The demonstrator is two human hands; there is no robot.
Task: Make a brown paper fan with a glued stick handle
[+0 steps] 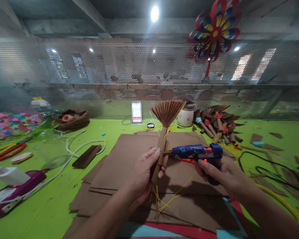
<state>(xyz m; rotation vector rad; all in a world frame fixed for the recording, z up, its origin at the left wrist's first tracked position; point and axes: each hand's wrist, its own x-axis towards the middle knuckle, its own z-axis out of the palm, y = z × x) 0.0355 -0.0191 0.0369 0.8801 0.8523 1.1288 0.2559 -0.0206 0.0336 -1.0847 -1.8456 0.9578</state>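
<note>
My left hand is closed round the rolled handle of a brown pleated paper fan, which it holds upright with the pleats spread at the top. Yellow strands stick out by the pleats. In my right hand is a blue hot glue gun, its small red light lit. The gun's nozzle points left and reaches the rolled handle just beside my left fingers; I cannot tell if it touches. Beneath both hands lies a stack of brown paper sheets, with loose yellow strands on it.
Finished-looking paper bundles with stars are heaped at the right. A lidded jar stands behind the fan. On the left are a folded paper piece, a white cable, scissors and a purple power strip. A perforated screen rises behind.
</note>
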